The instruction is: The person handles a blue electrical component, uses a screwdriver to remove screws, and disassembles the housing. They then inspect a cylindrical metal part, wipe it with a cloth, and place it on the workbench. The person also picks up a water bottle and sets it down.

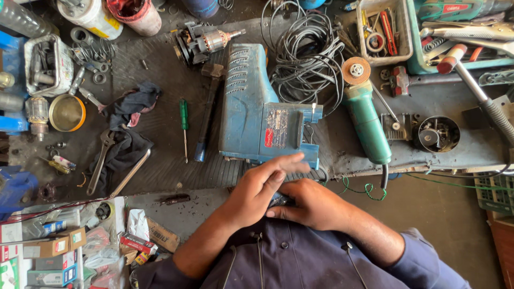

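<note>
Your left hand (257, 190) and right hand (313, 203) close together around a small, mostly hidden part just below the blue rotary hammer drill (262, 115); what it is, I cannot tell.

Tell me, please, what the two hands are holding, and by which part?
It cannot be told: the left hand and right hand close together over something small and dark that they hide.

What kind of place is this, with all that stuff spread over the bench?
Most likely a power-tool repair workshop. A blue drill housing lies opened on the grimy bench, next to a green angle grinder, a bare motor armature and a wrench.
</note>
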